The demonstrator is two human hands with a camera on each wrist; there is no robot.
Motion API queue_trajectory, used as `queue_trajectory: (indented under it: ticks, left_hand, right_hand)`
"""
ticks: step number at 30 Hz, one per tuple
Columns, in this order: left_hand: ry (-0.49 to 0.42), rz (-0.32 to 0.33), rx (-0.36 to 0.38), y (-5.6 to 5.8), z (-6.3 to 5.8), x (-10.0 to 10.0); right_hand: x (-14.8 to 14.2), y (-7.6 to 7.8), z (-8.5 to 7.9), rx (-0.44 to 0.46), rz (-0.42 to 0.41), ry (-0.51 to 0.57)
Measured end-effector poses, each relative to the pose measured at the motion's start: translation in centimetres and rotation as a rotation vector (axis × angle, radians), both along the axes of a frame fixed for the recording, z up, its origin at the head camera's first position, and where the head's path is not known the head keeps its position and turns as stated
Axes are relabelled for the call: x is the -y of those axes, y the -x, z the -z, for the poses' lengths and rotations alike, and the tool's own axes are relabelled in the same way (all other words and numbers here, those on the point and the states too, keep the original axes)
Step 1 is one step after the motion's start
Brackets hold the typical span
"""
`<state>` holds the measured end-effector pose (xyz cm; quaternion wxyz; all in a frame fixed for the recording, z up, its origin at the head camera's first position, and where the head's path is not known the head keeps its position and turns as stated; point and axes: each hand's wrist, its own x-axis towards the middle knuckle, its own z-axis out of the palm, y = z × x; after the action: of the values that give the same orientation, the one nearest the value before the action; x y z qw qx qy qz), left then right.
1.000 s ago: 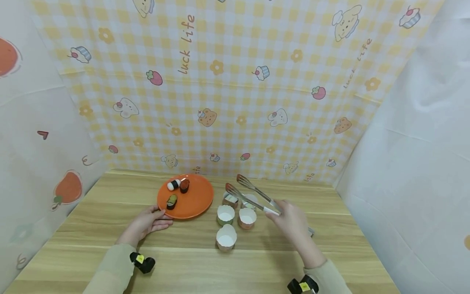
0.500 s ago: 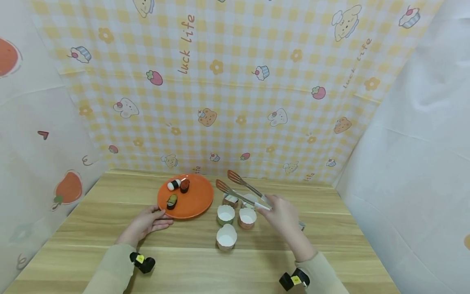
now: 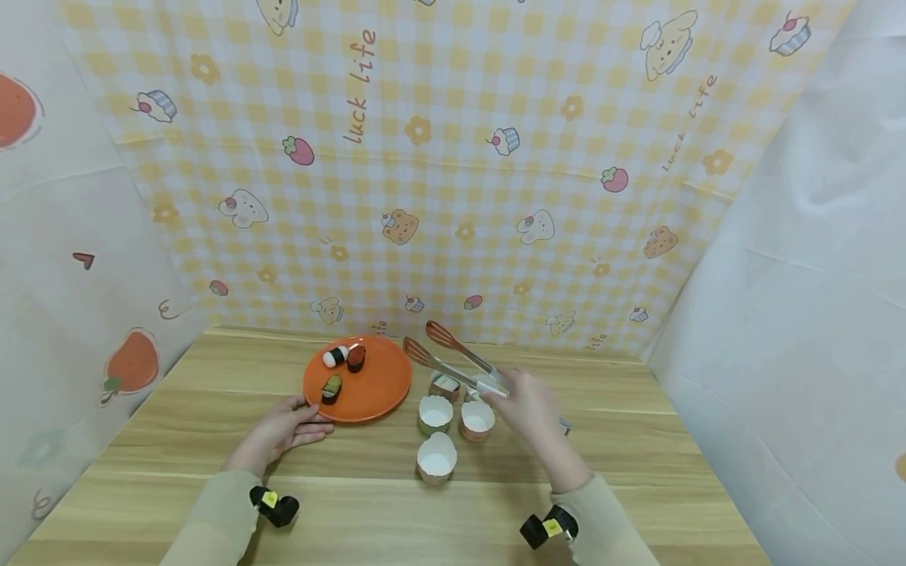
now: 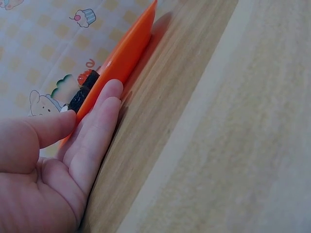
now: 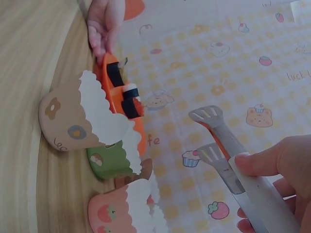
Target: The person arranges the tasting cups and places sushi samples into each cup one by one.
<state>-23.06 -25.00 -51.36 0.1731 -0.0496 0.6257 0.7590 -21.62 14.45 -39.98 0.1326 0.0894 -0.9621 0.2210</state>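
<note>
With the left hand (image 3: 286,424) pinching the rim of the orange plate (image 3: 381,387), left of the paper cups (image 3: 436,462), and the right hand (image 3: 527,405) gripping the tongs (image 5: 262,199) above those cups, tips apart, best hold the plate's sushi (image 3: 330,390) steady and move the tongs clear of the cups' edges.

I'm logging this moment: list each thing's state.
Plate: bears three sushi pieces
Left hand: grips plate
Tongs: open, tips apart
Right hand: holds tongs
Nearest cup: upright, empty
Green cup: upright, empty
Pink cup: upright, empty
Rear left cup: contains something
Rear right cup: mostly hidden
</note>
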Motion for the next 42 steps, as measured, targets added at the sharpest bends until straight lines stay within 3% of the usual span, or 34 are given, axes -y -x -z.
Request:
queue_trajectory:
  ticks: [8, 22, 34, 42]
  left_hand:
    - [-0.007, 0.000, -0.001, 0.0, 0.1, 0.0]
    - [-0.008, 0.003, -0.007, -0.2, 0.1, 0.0]
    - [-0.004, 0.003, -0.015, 0.0, 0.2, -0.1]
    - [-0.016, 0.002, -0.014, 0.1, 0.3, -0.1]
  right_hand:
    - [1.1, 0.6, -0.1, -0.003, -0.007, 0.006]
    - [3.3, 0.8, 1.3, -0.040, -0.063, -0.041]
    - [4.7, 1.2, 1.8, 0.063, -0.035, -0.013]
    - [5.3, 1.5, 1.6, 0.074, -0.020, -0.022]
